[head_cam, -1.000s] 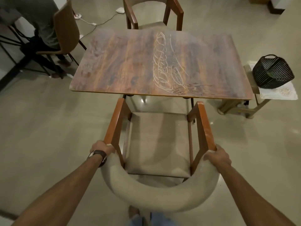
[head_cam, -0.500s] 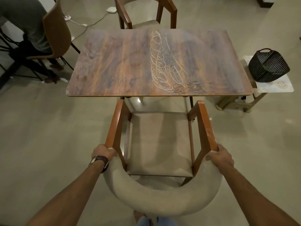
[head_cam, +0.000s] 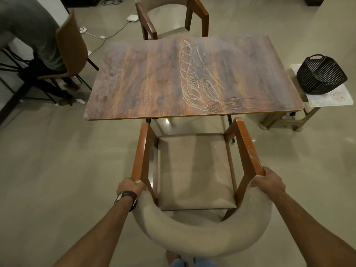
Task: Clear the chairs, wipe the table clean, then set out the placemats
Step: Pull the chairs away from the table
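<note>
Two hands engaged: left hand (head_cam: pixel 130 186) and right hand (head_cam: pixel 269 181) are curled round the near chair (head_cam: pixel 194 170) where armrests meet backrest | chair is stood just short of the scribbled table (head_cam: pixel 192 78) | both sides should be drawn back evenly, legs kept level.

home dining room: table (head_cam: pixel 146 83), armchairs (head_cam: pixel 194 170)

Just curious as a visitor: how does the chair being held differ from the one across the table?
The near chair stands clear of the table, gripped by the left hand and right hand; the far chair sits against it, untouched. Both have wooden arms and beige seats.
</note>
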